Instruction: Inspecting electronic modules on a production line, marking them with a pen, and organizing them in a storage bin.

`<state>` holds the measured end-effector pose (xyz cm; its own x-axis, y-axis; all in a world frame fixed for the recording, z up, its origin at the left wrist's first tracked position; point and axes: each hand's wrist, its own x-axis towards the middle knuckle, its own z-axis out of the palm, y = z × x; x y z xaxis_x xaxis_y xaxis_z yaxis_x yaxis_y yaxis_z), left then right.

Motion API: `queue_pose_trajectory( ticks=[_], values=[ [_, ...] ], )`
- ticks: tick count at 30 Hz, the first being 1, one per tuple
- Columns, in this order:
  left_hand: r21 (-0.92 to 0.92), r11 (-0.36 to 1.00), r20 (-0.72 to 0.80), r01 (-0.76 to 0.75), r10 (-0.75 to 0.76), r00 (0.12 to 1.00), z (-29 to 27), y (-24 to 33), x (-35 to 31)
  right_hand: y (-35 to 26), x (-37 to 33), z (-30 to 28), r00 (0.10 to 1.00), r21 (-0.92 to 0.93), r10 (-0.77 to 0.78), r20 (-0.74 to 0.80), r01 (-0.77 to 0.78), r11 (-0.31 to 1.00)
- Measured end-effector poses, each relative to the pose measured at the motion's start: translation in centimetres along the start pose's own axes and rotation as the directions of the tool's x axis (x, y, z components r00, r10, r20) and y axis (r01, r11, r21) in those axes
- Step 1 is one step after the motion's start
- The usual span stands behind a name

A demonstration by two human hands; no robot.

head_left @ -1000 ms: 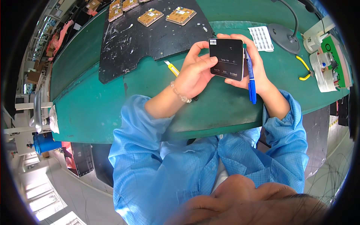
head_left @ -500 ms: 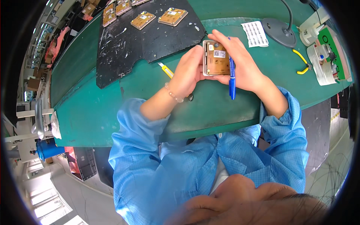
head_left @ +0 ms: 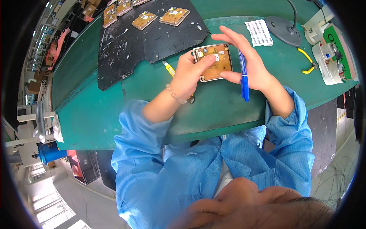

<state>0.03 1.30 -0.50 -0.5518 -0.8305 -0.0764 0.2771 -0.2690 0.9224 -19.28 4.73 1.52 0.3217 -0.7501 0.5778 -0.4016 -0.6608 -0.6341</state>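
My left hand holds a square electronic module with an amber circuit face and a metal rim. Its thumb lies across the face, pressing near a small white label; the other fingers are hidden behind. A blue pen rests in my right hand, pointing down along the palm. The right thumb tip touches the module's lower right corner, while the index and middle fingers stretch apart above. Under my left wrist, on the green tabletop, lies a yellow utility knife, partly covered.
A black board at the back left bears several similar modules. Farther right are a label sheet, a round grey stand base, yellow-handled cutters and a white bottle. The green table ends at my torso.
The module has turned to lie more face-up and shifted slightly left, with my left thumb now on its face. My right hand has opened away from its side, carrying the pen rightward.
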Motion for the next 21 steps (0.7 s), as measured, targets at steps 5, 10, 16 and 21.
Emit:
queue_pose_trajectory(
  ticks=[5,10,16,21],
  values=[
    [-0.109,0.994,-0.031,-0.007,0.003,1.0,-0.4,-0.1,0.3,0.2,0.1,0.3,0.999,-0.002,0.009,0.044,-0.009,1.0],
    [-0.097,0.995,-0.042,-0.012,0.008,0.999,-0.4,0.0,0.2,0.0,0.2,0.2,0.998,-0.034,0.008,0.057,-0.006,0.999],
    [-0.106,0.994,-0.075,-0.015,0.007,0.997,-0.3,0.1,0.4,0.2,0.2,0.0,1.0,0.014,-0.017,-0.002,0.017,1.0],
    [-0.052,0.997,-0.115,-0.057,0.05,0.992,0.3,0.7,1.1,1.3,0.1,-0.5,0.93,0.221,0.154,-0.333,-0.081,0.972]
  ],
)
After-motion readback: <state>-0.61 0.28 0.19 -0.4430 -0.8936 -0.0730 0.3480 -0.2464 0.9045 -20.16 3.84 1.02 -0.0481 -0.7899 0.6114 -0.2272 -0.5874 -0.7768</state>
